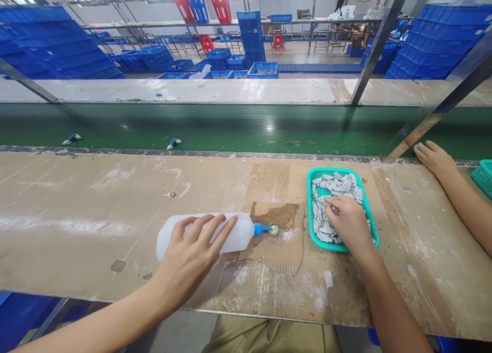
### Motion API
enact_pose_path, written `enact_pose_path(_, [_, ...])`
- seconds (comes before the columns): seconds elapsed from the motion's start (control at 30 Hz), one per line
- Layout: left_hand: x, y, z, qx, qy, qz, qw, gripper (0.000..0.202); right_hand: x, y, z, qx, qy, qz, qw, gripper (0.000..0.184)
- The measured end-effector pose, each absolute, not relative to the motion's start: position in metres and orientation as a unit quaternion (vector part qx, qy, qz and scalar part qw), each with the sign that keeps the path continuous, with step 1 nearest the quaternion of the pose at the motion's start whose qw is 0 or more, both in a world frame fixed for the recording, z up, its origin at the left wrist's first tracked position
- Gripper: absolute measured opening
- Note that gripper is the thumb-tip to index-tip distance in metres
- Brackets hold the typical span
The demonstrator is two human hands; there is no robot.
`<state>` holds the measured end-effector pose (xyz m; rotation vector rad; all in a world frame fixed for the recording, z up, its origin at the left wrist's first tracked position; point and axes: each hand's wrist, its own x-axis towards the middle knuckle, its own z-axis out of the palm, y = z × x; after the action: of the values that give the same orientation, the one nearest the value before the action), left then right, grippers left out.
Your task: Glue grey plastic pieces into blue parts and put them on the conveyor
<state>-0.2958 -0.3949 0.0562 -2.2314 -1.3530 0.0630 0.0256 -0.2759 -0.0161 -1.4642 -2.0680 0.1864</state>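
Observation:
A white squeeze bottle lies on its side on the worktable, and my left hand is closed over its body from above. Its blue nozzle points right, with the tip at a small round metallic-looking piece on a worn cardboard patch. To the right, a teal plastic basket holds many small flat grey pieces. My right hand reaches into it, thumb and fingers pinched on one grey piece near the basket's middle.
Beyond the table runs a green conveyor belt carrying two small dark-and-white items. Another person's hand rests at the belt edge on the right, near a second teal basket. Metal posts rise beyond the belt; blue crates stand behind.

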Motion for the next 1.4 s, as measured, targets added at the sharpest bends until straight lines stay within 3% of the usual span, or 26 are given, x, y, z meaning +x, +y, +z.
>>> enact_pose_path(0.33, [-0.305, -0.395, 0.048, -0.809, -0.558, 0.003, 0.183, 0.058, 0.026, -0.274, -0.017, -0.551, -0.781, 0.082, 0.281, 0.028])
enact_pose_path(0.57, [-0.315, -0.381, 0.059, -0.754, -0.646, -0.113, -0.044, 0.053, 0.025, -0.274, -0.016, -0.566, -0.777, 0.106, 0.255, 0.029])
enact_pose_path(0.67, [-0.312, -0.368, 0.078, -0.69, -0.684, -0.201, -0.124, 0.05, 0.023, -0.274, -0.015, -0.582, -0.769, 0.116, 0.239, 0.029])
enact_pose_path(0.87, [-0.254, -0.319, 0.143, -0.603, -0.684, -0.335, -0.237, 0.081, 0.016, -0.277, -0.002, -0.606, -0.759, 0.109, 0.212, 0.027])
enact_pose_path(1.03, [-0.146, -0.266, 0.174, -0.652, -0.518, -0.473, -0.288, 0.072, 0.014, -0.273, 0.005, -0.617, -0.757, 0.092, 0.193, 0.022])
enact_pose_path(1.1, [-0.099, -0.241, 0.167, -0.681, -0.448, -0.482, -0.321, 0.068, 0.013, -0.272, 0.006, -0.619, -0.756, 0.089, 0.192, 0.02])
enact_pose_path(1.2, [-0.035, -0.204, 0.14, -0.734, -0.431, -0.396, -0.344, 0.059, 0.011, -0.273, 0.005, -0.623, -0.751, 0.088, 0.2, 0.019])
enact_pose_path(1.4, [0.038, -0.179, 0.078, -0.809, -0.359, -0.303, -0.355, 0.057, 0.006, -0.271, -0.001, -0.621, -0.742, 0.101, 0.234, 0.031])
